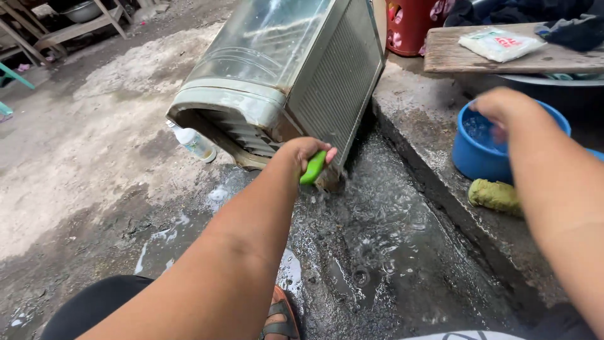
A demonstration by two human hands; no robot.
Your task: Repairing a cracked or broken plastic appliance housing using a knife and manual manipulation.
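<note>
A grey metal air-conditioner unit (pixel 283 69) lies tilted on wet concrete, its finned grille (pixel 336 82) facing right. My left hand (pixel 302 154) grips a green-handled brush (pixel 313 168) pressed against the grille's lower corner, where water splashes. My right hand (pixel 503 107) reaches over a blue bowl of water (pixel 478 157) on the raised ledge; its fingers are blurred and I cannot tell whether they hold anything.
A yellow-green sponge (pixel 496 195) lies on the concrete ledge (pixel 428 126). A small plastic bottle (pixel 195 143) rests left of the unit. A wooden board (pixel 503 56) carries a white packet (pixel 500 44). A red basket (pixel 409 25) stands behind. My sandalled foot (pixel 280 318) is below.
</note>
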